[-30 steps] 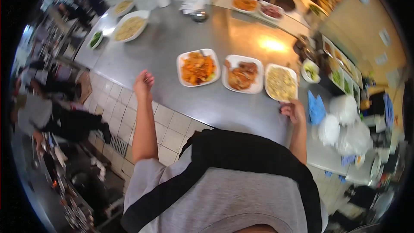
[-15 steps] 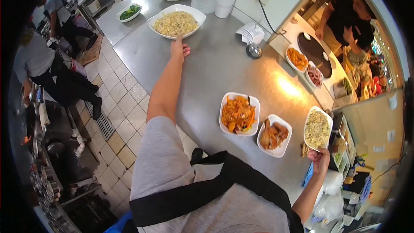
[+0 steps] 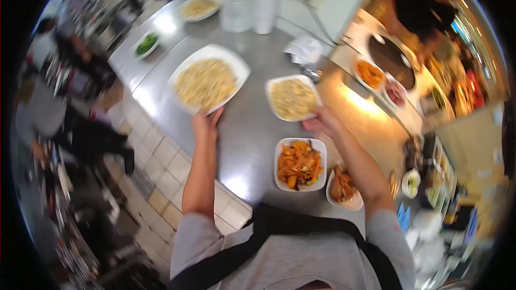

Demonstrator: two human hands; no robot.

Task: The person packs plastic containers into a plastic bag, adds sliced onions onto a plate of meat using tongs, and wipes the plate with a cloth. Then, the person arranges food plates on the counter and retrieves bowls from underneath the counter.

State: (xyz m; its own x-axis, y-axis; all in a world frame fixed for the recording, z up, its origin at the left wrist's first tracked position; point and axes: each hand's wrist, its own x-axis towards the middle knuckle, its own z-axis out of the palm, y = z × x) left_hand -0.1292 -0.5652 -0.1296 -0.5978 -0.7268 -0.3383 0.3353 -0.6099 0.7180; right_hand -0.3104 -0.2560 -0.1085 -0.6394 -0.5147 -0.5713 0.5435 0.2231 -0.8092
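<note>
My left hand [image 3: 206, 122] grips the near edge of a large white plate of fried rice [image 3: 206, 83], its fingers partly under the plate. To the right, my right hand [image 3: 324, 121] holds the lower right corner of a smaller white dish of fried rice [image 3: 293, 98]. The two dishes are apart, side by side. Below the smaller one, a square plate of orange stir-fried food [image 3: 300, 165] rests on the steel table [image 3: 242, 145]. A dish of browned meat [image 3: 344, 187] sits beside it, partly hidden by my right forearm.
At the far left of the table are a small dish of greens [image 3: 146, 45] and another rice plate [image 3: 199, 8]. A white tumbler [image 3: 264, 11] and crumpled paper [image 3: 304, 49] lie farther back. Co-workers stand at left; a person in black [image 3: 419, 2] is beyond the pass counter.
The smaller rice dish has moved left across the table in my right hand, away from the right side. The large rice plate has come nearer in my left hand.
</note>
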